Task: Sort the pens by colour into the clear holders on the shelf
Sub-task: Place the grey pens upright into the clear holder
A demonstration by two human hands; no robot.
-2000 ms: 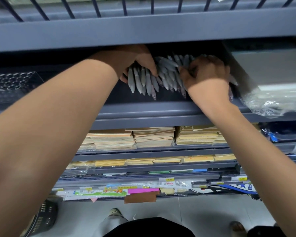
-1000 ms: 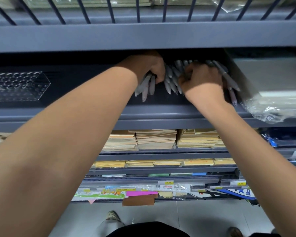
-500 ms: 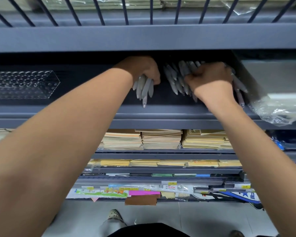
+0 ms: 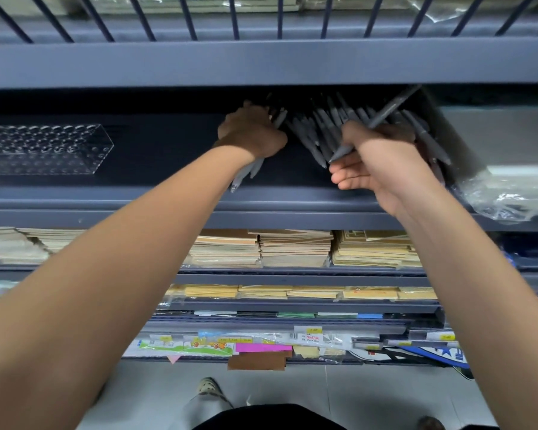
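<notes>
Reaches with both bare forearms into a blue-grey metal shelf (image 4: 261,200), smooth-painted, with a flat front lip. Curls the left hand (image 4: 252,135) round a pen bundle (image 4: 246,175), a few slim matte grey barrels, with tapered tips poking out below the wrist, just above the lip. Pinches with the right hand (image 4: 382,162) a single pen (image 4: 382,114), grey and round-bodied, between thumb and forefinger, slanted up to the right with the pointed tip down-left; lets the other fingers (image 4: 351,178) lie loosely stretched beneath, holding nothing.

Between and behind the two hands, a pen heap (image 4: 320,131): many like grey barrels, fanned out and overlapping, deep in the shelf's shadow, touching the right hand. Cannot tell the pen colours apart in that shade, nor whether the heap sits in a holder.

Far left on the same shelf, well apart from both hands, a clear holder (image 4: 44,148): a long rectangular acrylic block, glossy, drilled with rows of round holes, lying flat.

At the right end, just beside the heap, a pale box (image 4: 507,144) in crinkled, shiny plastic film. Overhead, a row of thin dark metal bars (image 4: 233,17). On the level below, squared stacks of thin kraft-paper notebooks (image 4: 292,248); lower still, flat yellow packs (image 4: 317,291) in film.
</notes>
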